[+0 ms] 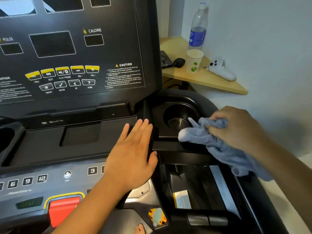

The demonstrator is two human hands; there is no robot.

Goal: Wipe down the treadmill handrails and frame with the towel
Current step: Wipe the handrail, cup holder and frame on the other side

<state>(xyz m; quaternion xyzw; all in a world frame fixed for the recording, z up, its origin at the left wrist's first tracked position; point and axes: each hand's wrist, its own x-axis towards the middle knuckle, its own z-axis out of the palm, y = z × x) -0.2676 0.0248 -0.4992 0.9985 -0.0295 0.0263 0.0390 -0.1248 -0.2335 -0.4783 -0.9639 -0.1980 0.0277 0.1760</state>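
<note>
On the treadmill console point(76, 53), "PULSE" stands at nine o'clock of the large display window point(52, 43) and "CALORIE" at two o'clock, while at four o'clock a "CAUTION" heading point(125, 64) tops fine print too small to read. At six o'clock of that window the yellow keys point(62, 71) are captioned "PREV", "NEXT", "PLAY/PAUSE", "VOL-" and "VOL+", and the row beneath reads "PRESET", "ENTER", "UP" and "DOWN". The lower key strip point(50, 178) shows "6", "9", "12", "FAN" and "3", and the water bottle point(198, 26) at one o'clock of the console bears a blue label with only "RI" legible.
</note>
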